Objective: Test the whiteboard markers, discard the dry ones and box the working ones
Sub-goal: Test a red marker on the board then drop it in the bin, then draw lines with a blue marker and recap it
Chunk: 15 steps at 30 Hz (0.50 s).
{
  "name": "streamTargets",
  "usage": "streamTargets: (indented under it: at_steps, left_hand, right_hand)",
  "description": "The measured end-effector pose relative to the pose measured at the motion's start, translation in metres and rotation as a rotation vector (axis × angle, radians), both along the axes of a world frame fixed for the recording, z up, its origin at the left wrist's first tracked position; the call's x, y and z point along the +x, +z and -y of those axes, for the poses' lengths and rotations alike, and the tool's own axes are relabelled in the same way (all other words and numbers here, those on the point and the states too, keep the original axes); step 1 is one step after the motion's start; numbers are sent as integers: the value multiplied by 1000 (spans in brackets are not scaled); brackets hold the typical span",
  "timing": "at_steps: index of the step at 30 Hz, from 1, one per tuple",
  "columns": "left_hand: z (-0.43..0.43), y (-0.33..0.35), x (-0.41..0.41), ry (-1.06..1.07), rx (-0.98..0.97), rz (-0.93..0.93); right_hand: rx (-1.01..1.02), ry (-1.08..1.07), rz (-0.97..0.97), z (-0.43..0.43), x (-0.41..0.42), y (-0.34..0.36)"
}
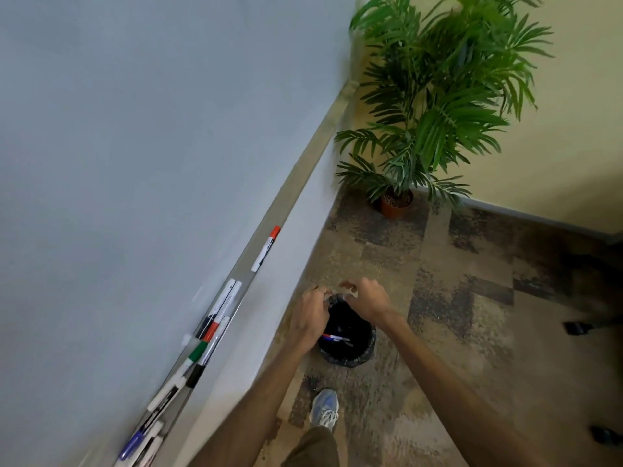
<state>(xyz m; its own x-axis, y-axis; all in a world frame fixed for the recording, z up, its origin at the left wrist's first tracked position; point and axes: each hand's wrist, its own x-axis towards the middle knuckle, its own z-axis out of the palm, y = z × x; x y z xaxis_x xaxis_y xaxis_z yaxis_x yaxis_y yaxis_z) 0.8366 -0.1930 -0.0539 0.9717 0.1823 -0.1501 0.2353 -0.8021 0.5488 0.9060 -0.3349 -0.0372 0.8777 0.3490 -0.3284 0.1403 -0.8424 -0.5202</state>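
A black lined bin stands on the floor below my hands, with a white marker with a blue end lying inside it. My left hand hovers over the bin's left rim with fingers curled; what they enclose is hidden. My right hand is over the far rim, fingers spread and empty. Along the whiteboard runs a metal tray holding several markers: a red-capped one alone farther along, then a cluster with black, red, green and blue caps nearer me.
A potted palm stands in the corner beyond the bin. My shoe is on the patterned carpet just behind the bin. Dark chair feet sit at the right edge.
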Motion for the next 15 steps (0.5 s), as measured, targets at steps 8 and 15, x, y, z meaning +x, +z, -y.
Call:
streamTargets:
  at_steps: [8, 15]
  left_hand:
    - [18, 40, -70, 95, -11, 117]
    - [21, 66, -155, 218, -10, 185]
  right_hand:
    - [70, 108, 101, 14, -61, 33]
    - [155, 201, 132, 9, -126, 53]
